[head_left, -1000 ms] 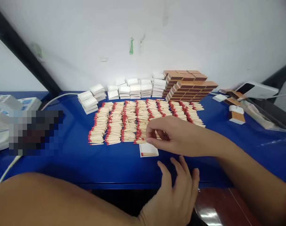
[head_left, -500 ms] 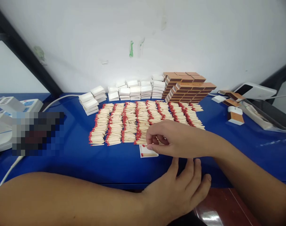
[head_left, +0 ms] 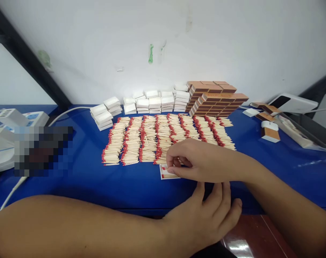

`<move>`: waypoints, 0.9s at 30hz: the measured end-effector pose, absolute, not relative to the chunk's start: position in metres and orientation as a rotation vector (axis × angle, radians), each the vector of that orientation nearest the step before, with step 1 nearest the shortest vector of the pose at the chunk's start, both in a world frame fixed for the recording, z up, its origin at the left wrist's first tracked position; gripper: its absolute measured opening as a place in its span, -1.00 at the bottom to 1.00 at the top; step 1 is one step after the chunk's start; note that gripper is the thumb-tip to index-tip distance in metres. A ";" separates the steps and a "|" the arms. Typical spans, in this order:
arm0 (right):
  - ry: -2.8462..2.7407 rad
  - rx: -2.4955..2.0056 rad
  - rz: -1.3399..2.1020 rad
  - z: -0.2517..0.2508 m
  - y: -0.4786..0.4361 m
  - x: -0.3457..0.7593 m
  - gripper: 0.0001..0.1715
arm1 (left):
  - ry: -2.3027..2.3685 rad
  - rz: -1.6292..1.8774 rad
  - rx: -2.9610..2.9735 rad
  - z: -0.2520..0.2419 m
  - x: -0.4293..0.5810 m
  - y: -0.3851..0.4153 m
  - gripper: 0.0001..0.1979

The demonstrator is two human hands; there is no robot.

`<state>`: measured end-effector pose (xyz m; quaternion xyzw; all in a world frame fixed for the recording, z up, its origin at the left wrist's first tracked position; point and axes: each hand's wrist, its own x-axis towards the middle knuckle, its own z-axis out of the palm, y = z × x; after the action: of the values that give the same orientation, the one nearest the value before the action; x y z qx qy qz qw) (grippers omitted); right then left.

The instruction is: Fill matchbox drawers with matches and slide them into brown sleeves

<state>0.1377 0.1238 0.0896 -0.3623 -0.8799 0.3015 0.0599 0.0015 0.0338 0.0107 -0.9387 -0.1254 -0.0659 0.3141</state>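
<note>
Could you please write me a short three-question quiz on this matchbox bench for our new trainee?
1. True or false: the stack of brown sleeves stands nearer the person than the rows of matches.
2. What lies at the fingertips of the right hand? A) an open white tray holding a few matches B) a closed brown box C) a power strip
3. Fill in: the left hand rests at the near edge of the ___ table.
Key: 1 false, the sleeves stand behind the rows. 2 A. 3 blue.
</note>
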 end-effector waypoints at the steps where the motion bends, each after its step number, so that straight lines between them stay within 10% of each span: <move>1: -2.664 -1.096 0.909 0.089 0.124 0.137 -0.84 | -0.335 -0.180 -2.473 0.010 0.001 0.034 -0.45; 27: -2.585 -1.286 0.553 0.079 0.135 0.139 -0.77 | -0.321 -0.195 -2.464 0.008 0.001 0.035 -0.45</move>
<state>0.1387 0.1352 0.0787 -0.4351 -0.8749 0.1871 0.1010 0.0013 0.0351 0.0079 -0.9370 -0.1220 -0.0742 0.3189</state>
